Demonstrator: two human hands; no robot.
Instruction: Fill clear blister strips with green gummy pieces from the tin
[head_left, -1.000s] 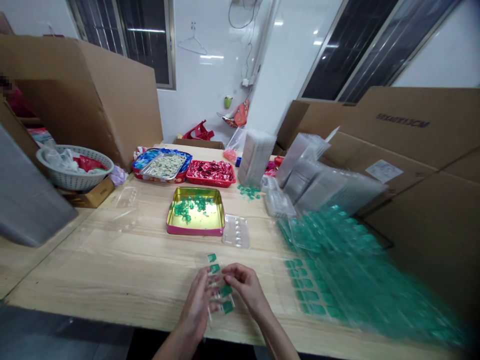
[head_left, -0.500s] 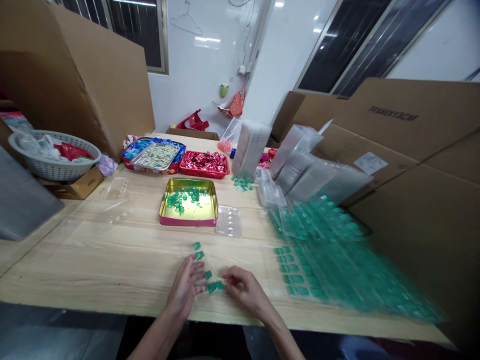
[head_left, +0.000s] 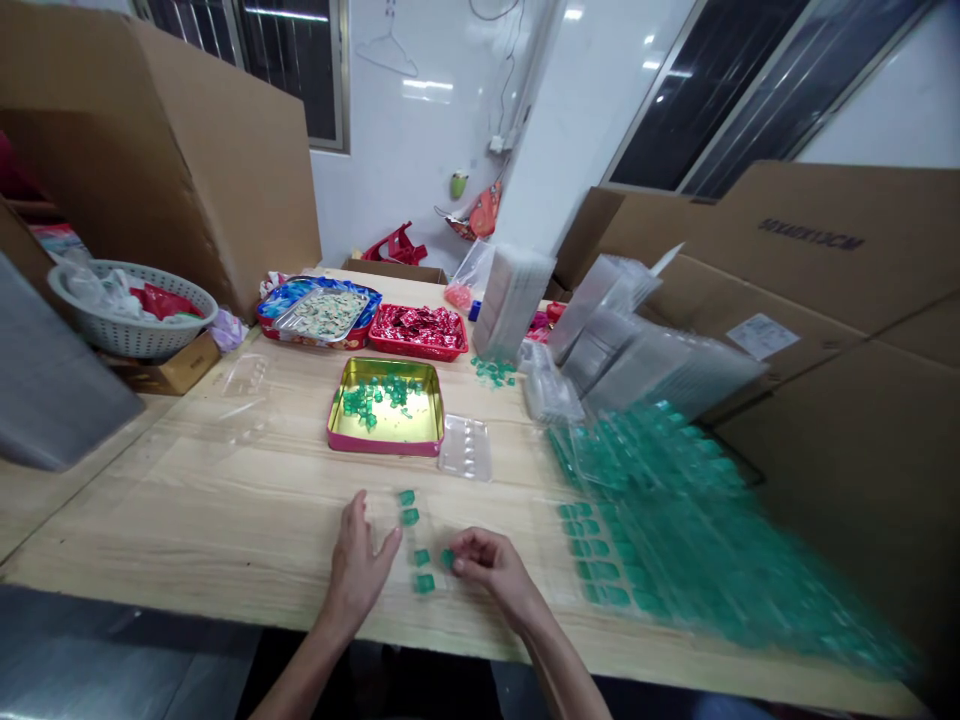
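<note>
A clear plastic tray lies on the wooden table (head_left: pixel 247 540) near its front edge, with several green pieces (head_left: pixel 424 583) in a column. My left hand (head_left: pixel 358 565) rests at the left side of this tray, thumb and fingers spread, holding nothing. Just right of the column, my right hand (head_left: pixel 491 570) pinches a small green piece (head_left: pixel 448 558) between thumb and fingertips. Beyond the hands stands a gold-lined tin (head_left: pixel 386 447) with loose green pieces inside. A second clear tray (head_left: pixel 466 448) touches the tin's right side.
Filled trays of green pieces (head_left: pixel 675 530) cover the right side. Behind them stand stacked clear trays (head_left: pixel 514 300) and cardboard boxes (head_left: pixel 847 250). Red packets (head_left: pixel 418 326), a tray of pale pieces (head_left: pixel 324 313) and a basket (head_left: pixel 135 325) stand farther back.
My left hand has moved off the green pieces to the left and opened wider. A green piece now shows in my right fingertips, apart from the column. The view has shifted slightly.
</note>
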